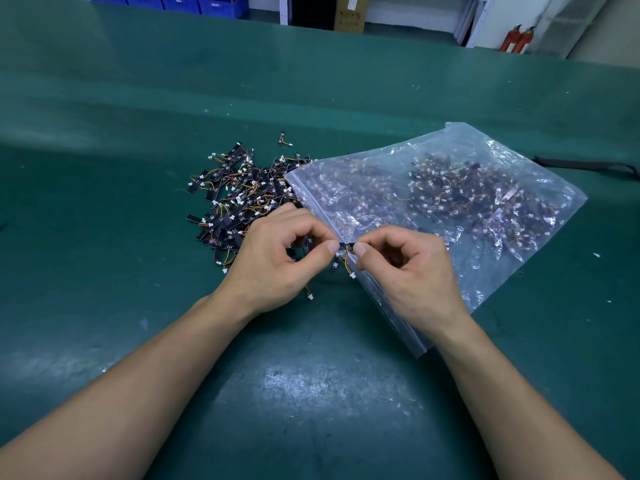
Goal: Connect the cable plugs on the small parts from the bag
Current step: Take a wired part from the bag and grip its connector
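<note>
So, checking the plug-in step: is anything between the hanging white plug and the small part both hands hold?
Nothing visible does. The left hand and right hand pinch the small part at its ends; its white plug hangs free just below it.

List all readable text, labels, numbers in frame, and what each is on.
Cardboard box: dark print, too blurred to read.
Black parts in the pile: white marks, too small to read.
Nothing else readable.

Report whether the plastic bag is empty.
Not empty: many small wired parts show through the clear plastic bag.
</note>
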`<state>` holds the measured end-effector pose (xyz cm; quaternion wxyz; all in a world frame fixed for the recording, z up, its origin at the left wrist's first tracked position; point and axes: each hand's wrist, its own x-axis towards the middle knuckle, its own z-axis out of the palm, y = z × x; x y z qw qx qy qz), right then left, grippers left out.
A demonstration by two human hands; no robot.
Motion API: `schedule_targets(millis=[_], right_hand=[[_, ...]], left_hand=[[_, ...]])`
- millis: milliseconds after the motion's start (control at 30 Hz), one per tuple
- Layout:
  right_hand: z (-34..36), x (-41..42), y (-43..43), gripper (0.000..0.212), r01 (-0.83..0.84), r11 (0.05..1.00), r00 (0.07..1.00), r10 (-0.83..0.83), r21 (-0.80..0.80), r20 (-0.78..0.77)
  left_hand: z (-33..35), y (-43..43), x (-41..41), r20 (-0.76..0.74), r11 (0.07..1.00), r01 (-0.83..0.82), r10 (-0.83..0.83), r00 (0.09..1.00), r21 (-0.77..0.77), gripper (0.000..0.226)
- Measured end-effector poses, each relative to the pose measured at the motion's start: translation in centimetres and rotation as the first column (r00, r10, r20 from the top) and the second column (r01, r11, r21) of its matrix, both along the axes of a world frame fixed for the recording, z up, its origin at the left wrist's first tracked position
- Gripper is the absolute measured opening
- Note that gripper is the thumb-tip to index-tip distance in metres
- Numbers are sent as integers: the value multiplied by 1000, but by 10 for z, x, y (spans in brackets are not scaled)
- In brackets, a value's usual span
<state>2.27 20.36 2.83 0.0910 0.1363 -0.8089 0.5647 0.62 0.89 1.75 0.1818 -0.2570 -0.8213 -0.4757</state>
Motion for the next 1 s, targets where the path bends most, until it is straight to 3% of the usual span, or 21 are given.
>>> schedule_targets(millis=[300, 500, 733, 1000], right_hand=[[-1, -1, 0, 11, -3, 1000, 1000, 3, -19, 4], [-1, -1, -1, 15, 9, 1000, 1000, -9, -16, -16], [-2, -1, 0, 11, -9, 1000, 1000, 9, -9, 4], [-3, -1, -1, 10, -8, 1000, 1000, 8, -14, 0]], left_hand=[[0, 1, 0, -19, 1000, -22, 22, 1000, -8, 13], [1, -3, -1, 37, 1000, 0, 0, 999, 8, 33], [-1, 1, -1, -7, 1000, -6, 6, 1000, -8, 11], [0, 1, -1, -17, 1000, 0, 0, 1000, -14, 14]])
